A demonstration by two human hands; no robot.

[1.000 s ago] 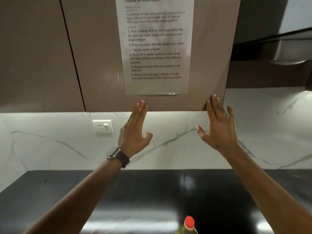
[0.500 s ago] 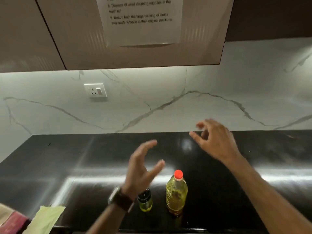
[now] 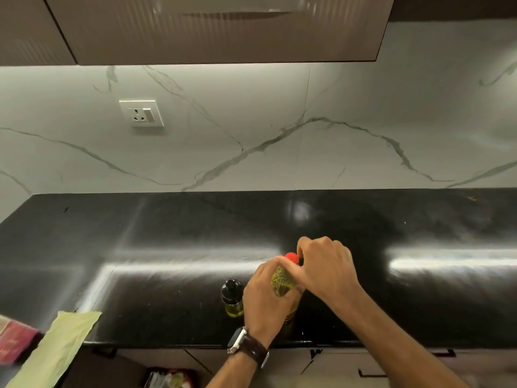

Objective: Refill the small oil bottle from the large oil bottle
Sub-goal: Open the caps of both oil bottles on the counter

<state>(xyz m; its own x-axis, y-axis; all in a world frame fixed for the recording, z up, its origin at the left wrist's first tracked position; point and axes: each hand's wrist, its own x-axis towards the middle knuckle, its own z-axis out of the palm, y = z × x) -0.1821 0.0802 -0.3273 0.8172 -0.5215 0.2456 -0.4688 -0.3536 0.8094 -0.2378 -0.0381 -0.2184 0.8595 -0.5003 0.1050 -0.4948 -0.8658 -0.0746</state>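
A glossy black tabletop (image 3: 173, 247) runs from left to right, streaked with bright bands of reflected light. Behind it rises a white marble wall (image 3: 279, 107) with grey veins, carrying a white socket (image 3: 141, 113) at far left. Brown upper cabinets (image 3: 212, 29) hang above, lit from beneath. Below the tabletop's near edge sit brown lower cabinets (image 3: 330, 365) with dark handles.

The person's left hand (image 3: 267, 299) and right hand (image 3: 326, 268) are covering most of the large clear bottle of yellow oil (image 3: 282, 281), and its red screw cap (image 3: 291, 257) is showing only partly. The pale green cloth (image 3: 56, 351) and the pink packet (image 3: 12, 343) are running off the frame's lower-left edge. The packet's print is reading too blurred to make out.
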